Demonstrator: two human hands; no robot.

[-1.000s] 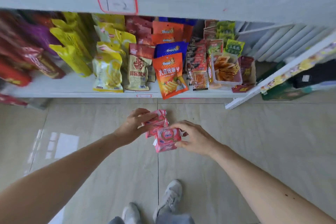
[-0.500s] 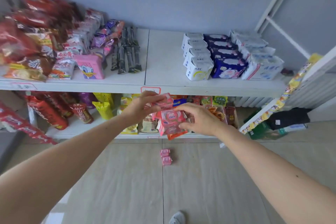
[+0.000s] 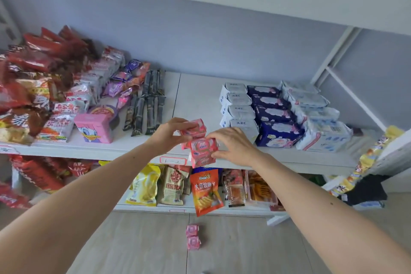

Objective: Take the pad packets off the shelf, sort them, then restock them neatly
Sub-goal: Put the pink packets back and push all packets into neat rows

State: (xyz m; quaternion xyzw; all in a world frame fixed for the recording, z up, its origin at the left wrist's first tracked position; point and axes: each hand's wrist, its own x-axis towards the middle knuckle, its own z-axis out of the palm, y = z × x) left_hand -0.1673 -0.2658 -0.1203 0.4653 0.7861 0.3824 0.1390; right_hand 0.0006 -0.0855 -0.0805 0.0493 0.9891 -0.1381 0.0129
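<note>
My left hand [image 3: 170,134] grips a pink pad packet [image 3: 195,129] at the front edge of the middle shelf [image 3: 195,100]. Just below and right of it, my right hand [image 3: 231,144] holds two more pink packets [image 3: 203,151] stacked together. On the shelf's right half stand rows of white pad packets [image 3: 239,110], dark blue pad packets [image 3: 274,118] and pale blue-white pad packets [image 3: 315,118]. Two pink packets [image 3: 192,236] lie on the floor below.
Snack bags [image 3: 37,87], dark wrapped bars [image 3: 149,104] and a pink cartoon-duck box [image 3: 94,128] fill the shelf's left half. A bare strip of shelf lies between the bars and the white packets. The lower shelf holds snack bags [image 3: 205,191]. A slanted white frame [image 3: 347,91] stands at right.
I have stood up from the floor, and both hands have carried the pink packets up from floor level to the front edge of the middle shelf.
</note>
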